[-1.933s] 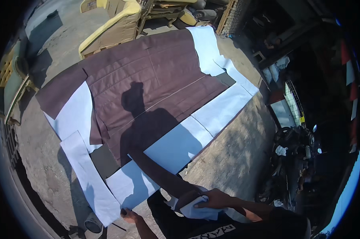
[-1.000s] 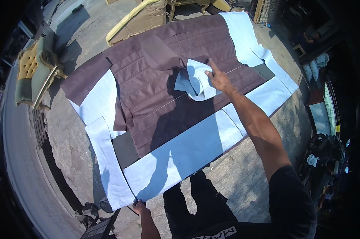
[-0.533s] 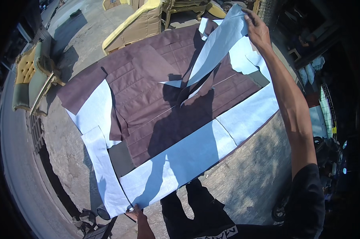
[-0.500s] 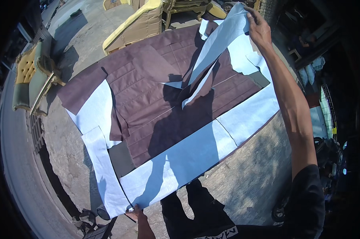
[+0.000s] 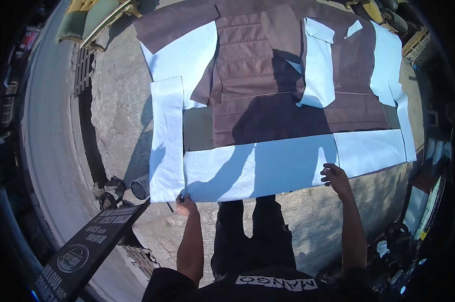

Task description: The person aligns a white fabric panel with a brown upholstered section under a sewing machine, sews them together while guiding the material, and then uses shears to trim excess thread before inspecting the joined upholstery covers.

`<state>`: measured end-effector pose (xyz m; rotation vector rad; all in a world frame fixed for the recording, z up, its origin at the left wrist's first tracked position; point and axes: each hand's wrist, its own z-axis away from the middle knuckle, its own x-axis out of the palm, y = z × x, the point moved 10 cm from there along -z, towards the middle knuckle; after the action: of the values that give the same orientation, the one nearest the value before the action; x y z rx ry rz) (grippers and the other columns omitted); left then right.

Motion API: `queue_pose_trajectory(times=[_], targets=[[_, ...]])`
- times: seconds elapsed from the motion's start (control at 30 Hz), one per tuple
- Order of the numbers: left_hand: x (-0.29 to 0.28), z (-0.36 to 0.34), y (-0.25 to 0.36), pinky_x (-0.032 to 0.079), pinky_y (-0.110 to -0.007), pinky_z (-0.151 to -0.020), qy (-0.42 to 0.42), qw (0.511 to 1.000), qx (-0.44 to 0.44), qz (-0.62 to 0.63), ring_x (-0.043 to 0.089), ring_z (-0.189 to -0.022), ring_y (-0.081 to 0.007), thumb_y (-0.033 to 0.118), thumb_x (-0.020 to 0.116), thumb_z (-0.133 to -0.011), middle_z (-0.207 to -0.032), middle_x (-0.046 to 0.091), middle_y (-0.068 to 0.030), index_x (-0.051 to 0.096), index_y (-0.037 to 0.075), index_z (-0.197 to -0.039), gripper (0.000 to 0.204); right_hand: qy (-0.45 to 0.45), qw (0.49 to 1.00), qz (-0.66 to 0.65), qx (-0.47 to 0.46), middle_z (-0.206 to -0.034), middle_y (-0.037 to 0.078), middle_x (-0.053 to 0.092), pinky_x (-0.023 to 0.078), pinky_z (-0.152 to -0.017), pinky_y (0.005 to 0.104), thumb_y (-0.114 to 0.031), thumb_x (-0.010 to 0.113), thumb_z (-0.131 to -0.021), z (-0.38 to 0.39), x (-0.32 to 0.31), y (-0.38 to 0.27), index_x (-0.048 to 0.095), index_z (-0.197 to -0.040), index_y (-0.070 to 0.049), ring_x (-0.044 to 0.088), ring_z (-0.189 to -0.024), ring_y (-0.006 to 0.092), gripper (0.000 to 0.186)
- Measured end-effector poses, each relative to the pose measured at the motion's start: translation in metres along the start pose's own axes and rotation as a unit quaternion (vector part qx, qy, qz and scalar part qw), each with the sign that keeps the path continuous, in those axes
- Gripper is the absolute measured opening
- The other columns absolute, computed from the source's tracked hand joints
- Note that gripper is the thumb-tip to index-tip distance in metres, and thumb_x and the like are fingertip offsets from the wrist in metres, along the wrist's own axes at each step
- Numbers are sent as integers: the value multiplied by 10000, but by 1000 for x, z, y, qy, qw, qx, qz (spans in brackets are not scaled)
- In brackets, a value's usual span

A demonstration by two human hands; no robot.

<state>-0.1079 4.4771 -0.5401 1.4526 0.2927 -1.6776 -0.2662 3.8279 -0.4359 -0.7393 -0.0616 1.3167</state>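
Observation:
A large brown leatherette panel (image 5: 268,119) with stitched seams lies spread before me. Along its near side runs a long white backing strip (image 5: 293,158), and a narrower white piece (image 5: 167,136) meets it at the left. My left hand (image 5: 185,205) is closed in a pinch at the near edge where these two meet; a small dark bit shows at its fingertips, too small to name. My right hand (image 5: 335,177) is just above the strip's right part, fingers bent and apart, holding nothing. A folded white flap (image 5: 319,70) lies on the brown panel.
A tufted green and yellow sofa (image 5: 99,22) stands at the far left. Near left are a dark signboard (image 5: 94,249) and a grey cylinder (image 5: 140,186). A drain gap (image 5: 92,146) runs along the concrete. At the lower right is a dark motorbike (image 5: 391,244).
My right hand has let go of the raised white-backed flap, which now lies down on the panel, and has come back near me. The left hand stays at the near-left edge. My view has shifted.

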Motion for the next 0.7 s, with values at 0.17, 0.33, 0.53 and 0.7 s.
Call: queue_pose_trajectory(times=[0.17,0.33,0.53,0.7], targets=[[-16,-4,20,539,-428,-844,-21,999,-6,31,725,-902,-323,222,733,-862,-993,764,-169,765,46,-1075,278,-156,980,63,109,-906,124,742,567,-746,338,-260,610,-980,134,208,111,649,-1237,-24,734,-873,186,351],[-19,0,22,518,-374,-730,-43,984,48,167,647,-733,-217,205,680,-920,-844,735,-131,727,-61,-939,271,-408,885,195,-109,-1257,185,674,493,-1017,458,-376,567,-1006,205,290,90,606,-1348,-116,646,-1162,380,431],[-39,10,67,482,-465,-714,43,966,251,46,650,-772,-340,292,641,-951,-882,713,-172,712,-30,-1022,337,-32,976,216,-12,-1036,131,747,563,-867,385,-335,618,-961,84,61,117,639,-1296,-93,737,-944,270,414],[-59,26,124,497,-493,-797,-3,959,284,23,676,-847,-365,285,592,-943,-969,731,-224,702,-60,-1066,383,166,966,198,-29,-1041,174,749,576,-848,414,-293,633,-926,13,-167,144,667,-1234,-54,739,-925,299,391]])
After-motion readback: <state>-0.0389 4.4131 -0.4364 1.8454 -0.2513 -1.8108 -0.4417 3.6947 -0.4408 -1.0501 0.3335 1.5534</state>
